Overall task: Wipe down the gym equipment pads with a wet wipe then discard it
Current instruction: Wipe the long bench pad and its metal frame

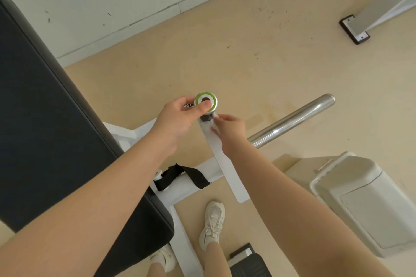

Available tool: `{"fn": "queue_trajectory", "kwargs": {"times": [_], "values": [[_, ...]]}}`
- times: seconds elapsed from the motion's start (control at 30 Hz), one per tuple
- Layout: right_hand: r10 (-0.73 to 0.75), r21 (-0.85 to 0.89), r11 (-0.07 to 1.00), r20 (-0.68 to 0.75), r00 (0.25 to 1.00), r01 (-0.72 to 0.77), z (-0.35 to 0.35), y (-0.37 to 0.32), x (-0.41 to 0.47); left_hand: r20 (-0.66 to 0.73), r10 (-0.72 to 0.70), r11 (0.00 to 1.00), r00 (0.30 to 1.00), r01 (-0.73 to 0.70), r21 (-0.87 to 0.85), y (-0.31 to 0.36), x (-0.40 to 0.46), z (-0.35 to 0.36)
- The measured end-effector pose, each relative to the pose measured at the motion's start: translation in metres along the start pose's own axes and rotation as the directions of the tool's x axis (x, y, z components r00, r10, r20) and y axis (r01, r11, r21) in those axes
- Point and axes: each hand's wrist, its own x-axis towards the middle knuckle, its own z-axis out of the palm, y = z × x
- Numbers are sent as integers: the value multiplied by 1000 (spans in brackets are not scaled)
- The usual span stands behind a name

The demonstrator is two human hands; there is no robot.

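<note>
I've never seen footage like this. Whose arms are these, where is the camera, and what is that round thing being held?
No machine here: a person wears a camera on the head, so this single picture looks down along their own bare arms to the beige floor. The left hand grips a round silver cap with a green ring, its thumb pressed on top. The right hand pinches something small and white just below the cap, on an angled white metal bar; whether it is a wipe is hard to tell. At left is a large black padded bench, at right a shiny chrome tube and a cream plastic bin. White sneakers show below.
</note>
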Motion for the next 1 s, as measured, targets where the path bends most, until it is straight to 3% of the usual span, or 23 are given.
{"fn": "queue_trajectory", "kwargs": {"times": [0.13, 0.23, 0.37, 0.43, 0.53, 0.6, 0.67, 0.73, 0.8, 0.87, 0.93, 0.97, 1.0], "values": [[-49, 38, 998, 85, 995, 45, -5, -18, 0, -23, 17, 1000, 1000, -18, -5, -6, 4, -1], [-169, -155, 968, 182, 969, 198, -17, -26, -8, -17, 22, 1000, 1000, -22, 9, -5, 5, -2], [-395, -295, 801, 393, 830, 521, -22, -59, -7, 34, -6, 1000, 999, 7, -16, 2, 7, -5], [-425, -332, 724, 475, 770, 605, -13, -78, 1, 48, -19, 1000, 999, 19, 2, 2, 9, -6], [-250, -523, 571, 624, 740, 633, 7, -87, 23, 94, -45, 999, 995, 48, -23, -8, 11, -16], [-86, -627, 459, 674, 734, 630, 15, -86, 37, 147, -89, 980, 985, 113, -164, -20, 13, -25], [-15, -650, 402, 700, 714, 646, 19, -92, 37, 116, -183, 937, 976, 209, -281, -35, 16, -33], [23, -609, 455, 737, 675, 649, 17, -102, 27, 44, -263, 922, 964, 265, -282, -47, 20, -38], [14, -520, 625, 753, 658, 582, 8, -109, 14, 33, -284, 920, 958, 282, -273, -51, 20, -38], [-108, -364, 813, 673, 732, 455, -5, -103, 4, 59, -265, 919, 962, 271, -286, -50, 20, -36], [-282, -287, 878, 336, 898, 383, -15, -76, 2, 97, -204, 930, 974, 223, -291, -44, 20, -31], [-277, -263, 917, 116, 954, 299, -20, -55, 1, 118, -168, 935, 979, 196, -297, -40, 20, -27], [-181, -185, 967, -26, 983, 173, -20, -33, -4, 131, -142, 939, 981, 176, -296, -36, 19, -24]]}}
